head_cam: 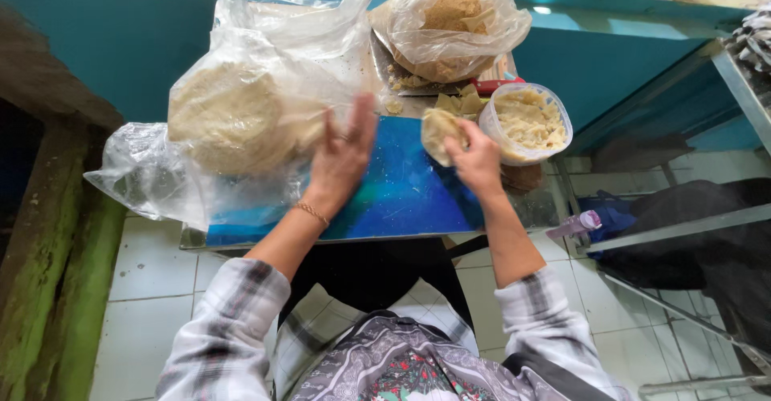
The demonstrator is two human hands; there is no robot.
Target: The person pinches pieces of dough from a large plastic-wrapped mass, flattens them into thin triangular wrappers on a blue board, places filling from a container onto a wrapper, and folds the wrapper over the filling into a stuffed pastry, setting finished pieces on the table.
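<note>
Head view: right hand (479, 158) is closed in a pinch on a pale, folded round dough wrapper (440, 133), held just above the glossy blue board (401, 192) beside the clear plastic tub of pale filling (530, 122). Left hand (344, 154) lies open and flat, holding nothing, against the clear plastic bag of stacked round wrappers (241, 120). The wrapper's long axis runs roughly toward and away from the person (folded edge facing the hand); for a clean fold, keep the pinch light and edges aligned.

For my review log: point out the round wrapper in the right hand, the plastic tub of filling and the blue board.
round wrapper (438, 132), head view, its upper face.
plastic tub (514, 154), head view, near wall.
blue board (405, 192), head view, bare middle.
</note>
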